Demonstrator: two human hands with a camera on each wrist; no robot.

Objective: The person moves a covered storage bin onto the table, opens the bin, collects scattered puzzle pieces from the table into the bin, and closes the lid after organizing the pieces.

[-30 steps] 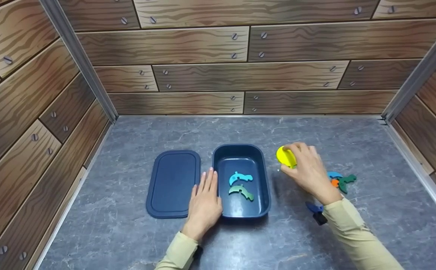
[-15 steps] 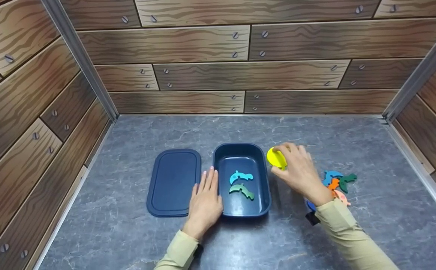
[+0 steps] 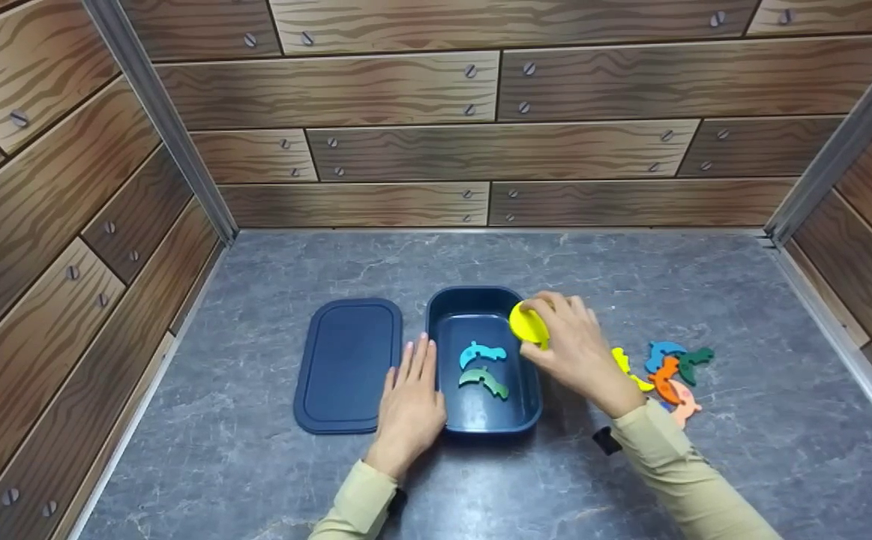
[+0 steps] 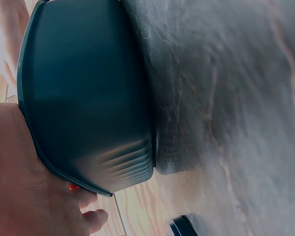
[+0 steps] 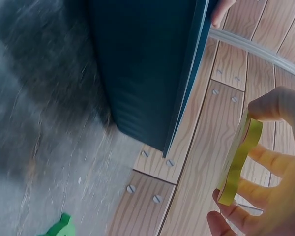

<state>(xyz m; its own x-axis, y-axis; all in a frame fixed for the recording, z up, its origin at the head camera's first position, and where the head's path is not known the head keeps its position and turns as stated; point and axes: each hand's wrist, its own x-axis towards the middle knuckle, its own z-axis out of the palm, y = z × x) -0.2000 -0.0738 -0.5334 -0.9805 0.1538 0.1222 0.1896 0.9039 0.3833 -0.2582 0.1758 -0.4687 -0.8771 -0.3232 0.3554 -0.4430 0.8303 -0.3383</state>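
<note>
Over the right rim of a dark blue open box point(image 3: 484, 300), my right hand point(image 3: 574, 351) pinches a flat, round yellow piece point(image 3: 528, 325). In the right wrist view the yellow piece point(image 5: 245, 157) shows its thick edge between thumb and fingertips. My left hand point(image 3: 412, 405) rests along the box's left rim with straight fingers; the left wrist view shows the hand point(image 4: 24, 172) against the box's outer wall point(image 4: 88, 73). Inside the box lie a turquoise bird-like piece point(image 3: 483, 353) and a green one point(image 3: 485, 382), side by side on the floor.
Left of the box lies a dark blue lid point(image 3: 348, 367). To the right is a loose cluster: yellow point(image 3: 632, 373), blue point(image 3: 660, 352), orange point(image 3: 664, 381), dark green point(image 3: 696, 364) and pink point(image 3: 684, 405) pieces. Wood-patterned walls point(image 3: 436, 154) enclose the grey tabletop point(image 3: 203, 450).
My right hand has carried the yellow piece leftward, from beside the box to its right rim. More of the cluster behind the hand now shows. The left hand stays put.
</note>
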